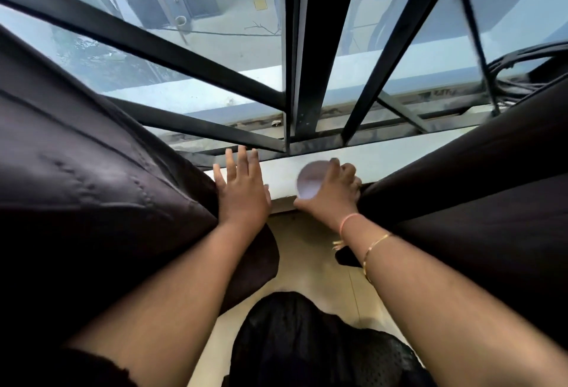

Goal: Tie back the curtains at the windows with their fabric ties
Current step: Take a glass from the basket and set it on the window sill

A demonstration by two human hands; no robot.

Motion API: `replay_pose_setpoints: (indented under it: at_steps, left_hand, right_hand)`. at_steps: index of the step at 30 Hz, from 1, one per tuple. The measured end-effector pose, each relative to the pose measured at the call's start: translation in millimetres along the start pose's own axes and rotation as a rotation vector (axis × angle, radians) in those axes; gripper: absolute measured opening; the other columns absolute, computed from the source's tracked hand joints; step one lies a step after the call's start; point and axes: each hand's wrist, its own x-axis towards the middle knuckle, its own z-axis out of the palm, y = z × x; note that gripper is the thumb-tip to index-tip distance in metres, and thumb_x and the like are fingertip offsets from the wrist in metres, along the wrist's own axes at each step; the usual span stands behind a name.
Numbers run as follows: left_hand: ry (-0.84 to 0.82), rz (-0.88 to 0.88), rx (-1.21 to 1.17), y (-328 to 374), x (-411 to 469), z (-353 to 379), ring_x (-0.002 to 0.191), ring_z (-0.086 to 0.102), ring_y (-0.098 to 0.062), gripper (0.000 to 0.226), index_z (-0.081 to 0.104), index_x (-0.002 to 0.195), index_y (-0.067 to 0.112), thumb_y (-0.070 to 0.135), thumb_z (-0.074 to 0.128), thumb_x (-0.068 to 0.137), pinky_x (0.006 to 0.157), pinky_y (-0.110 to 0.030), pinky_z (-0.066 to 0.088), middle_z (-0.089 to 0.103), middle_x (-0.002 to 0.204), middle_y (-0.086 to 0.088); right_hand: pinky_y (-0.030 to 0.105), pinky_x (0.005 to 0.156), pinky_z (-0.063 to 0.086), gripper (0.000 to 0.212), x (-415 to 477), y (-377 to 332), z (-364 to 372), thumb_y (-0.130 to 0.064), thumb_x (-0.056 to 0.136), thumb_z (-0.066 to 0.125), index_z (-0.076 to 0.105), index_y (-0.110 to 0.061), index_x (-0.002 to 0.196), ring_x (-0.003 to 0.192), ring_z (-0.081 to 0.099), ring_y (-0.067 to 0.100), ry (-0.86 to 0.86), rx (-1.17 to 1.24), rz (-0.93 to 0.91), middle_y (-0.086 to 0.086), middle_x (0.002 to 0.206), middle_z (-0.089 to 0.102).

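Two hands work at the gap between the dark curtains.
The left hand point(242, 190) is open and flat. It presses the left curtain point(92, 171) aside, probably to bunch it for tying. The right hand point(332, 193) curls round a pale round thing point(307, 180), too blurry to name, just beside the right curtain point(461, 187). Farther off are the sill point(399, 161) and the black window bars point(313, 48). No fabric tie shows.

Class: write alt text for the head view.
Two hands reach to a window sill between dark curtains. The left hand lies open against the left curtain; the right hand curls round a blurred pale disc beside the right curtain.
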Motion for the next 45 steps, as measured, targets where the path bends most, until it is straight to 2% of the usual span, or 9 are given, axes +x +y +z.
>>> replay_pose_setpoints:
  at_steps: [4, 8, 12, 18, 23, 26, 36, 42, 45]
  left_hand:
    - [-0.033, 0.064, 0.060, 6, -41, -22, 0.144, -0.008, -0.032, 0.068, 0.001, 0.148, 0.012, 0.023, 0.041, 0.094, 0.114, -0.049, -0.002, -0.006, 0.157, -0.013]
    - [-0.047, 0.026, 0.008, 8, -88, -48, 0.144, -0.005, -0.028, 0.064, 0.007, 0.148, 0.013, 0.016, 0.039, 0.093, 0.115, -0.043, 0.001, 0.001, 0.158, -0.007]
    - [0.009, -0.011, -0.074, 5, -139, -72, 0.144, 0.002, -0.025, 0.063, 0.012, 0.147, 0.011, 0.009, 0.042, 0.091, 0.116, -0.036, 0.006, 0.010, 0.156, -0.006]
    - [0.026, 0.013, -0.148, 32, -231, -85, 0.145, -0.001, -0.022, 0.062, 0.008, 0.148, 0.013, 0.009, 0.039, 0.095, 0.116, -0.033, -0.001, 0.008, 0.157, -0.005]
    - [0.058, 0.103, -0.228, 59, -318, -98, 0.145, -0.002, -0.020, 0.075, 0.004, 0.149, 0.013, -0.001, 0.044, 0.087, 0.115, -0.030, -0.004, 0.007, 0.157, -0.004]
    - [0.021, 0.123, -0.298, 78, -379, -106, 0.145, 0.001, -0.020, 0.068, 0.005, 0.149, 0.013, -0.003, 0.035, 0.090, 0.116, -0.031, 0.000, 0.009, 0.157, -0.004]
    - [-0.108, 0.226, -0.436, 177, -508, -100, 0.144, 0.010, -0.024, 0.072, 0.009, 0.149, 0.013, -0.008, 0.039, 0.087, 0.117, -0.033, 0.015, 0.011, 0.156, -0.008]
    - [-0.316, 0.158, -0.643, 268, -589, -81, 0.134, 0.031, -0.028, 0.062, 0.015, 0.148, 0.014, 0.009, 0.046, 0.093, 0.109, -0.040, 0.032, 0.021, 0.152, -0.008]
    - [-0.347, 0.258, -0.584, 308, -630, -60, 0.134, 0.029, -0.030, 0.064, 0.016, 0.146, 0.011, 0.013, 0.048, 0.091, 0.109, -0.040, 0.032, 0.019, 0.150, -0.012]
  right_hand:
    - [0.049, 0.111, 0.021, 0.109, -48, -6, -5, -0.049, 0.058, 0.077, 0.007, -0.025, 0.138, 0.131, 0.014, 0.040, -0.021, 0.050, -0.091, 0.006, 0.140, 0.010]
    - [0.047, 0.109, 0.026, 0.110, -108, -7, -17, -0.050, 0.053, 0.078, 0.007, -0.031, 0.135, 0.129, 0.015, 0.034, -0.011, 0.105, -0.162, -0.002, 0.135, 0.007]
    - [0.042, 0.105, 0.031, 0.112, -168, 1, -35, -0.050, 0.050, 0.079, 0.010, -0.028, 0.136, 0.126, 0.020, 0.030, 0.010, 0.077, -0.194, 0.000, 0.134, 0.012]
    - [0.043, 0.104, 0.032, 0.113, -253, 28, -70, -0.053, 0.054, 0.077, 0.012, -0.022, 0.140, 0.126, 0.026, 0.033, 0.055, 0.034, -0.161, 0.008, 0.142, 0.016]
    - [0.042, 0.107, 0.030, 0.113, -335, 64, -100, -0.054, 0.054, 0.077, 0.014, -0.019, 0.141, 0.127, 0.024, 0.035, 0.171, 0.057, -0.076, 0.011, 0.141, 0.019]
    - [0.043, 0.103, 0.031, 0.111, -388, 91, -120, -0.053, 0.051, 0.077, 0.017, -0.019, 0.138, 0.125, 0.027, 0.036, 0.231, 0.111, 0.005, 0.011, 0.137, 0.022]
    - [0.041, 0.101, 0.035, 0.109, -512, 217, -174, -0.055, 0.052, 0.078, 0.019, -0.018, 0.136, 0.122, 0.030, 0.035, 0.357, 0.143, 0.172, 0.011, 0.136, 0.024]
    - [0.041, 0.101, 0.034, 0.112, -574, 309, -185, -0.057, 0.052, 0.075, 0.018, -0.016, 0.139, 0.124, 0.030, 0.037, 0.373, 0.161, 0.278, 0.012, 0.137, 0.022]
    - [0.041, 0.101, 0.034, 0.115, -598, 362, -186, -0.060, 0.052, 0.075, 0.016, -0.014, 0.141, 0.122, 0.031, 0.039, 0.376, 0.160, 0.372, 0.013, 0.138, 0.021]
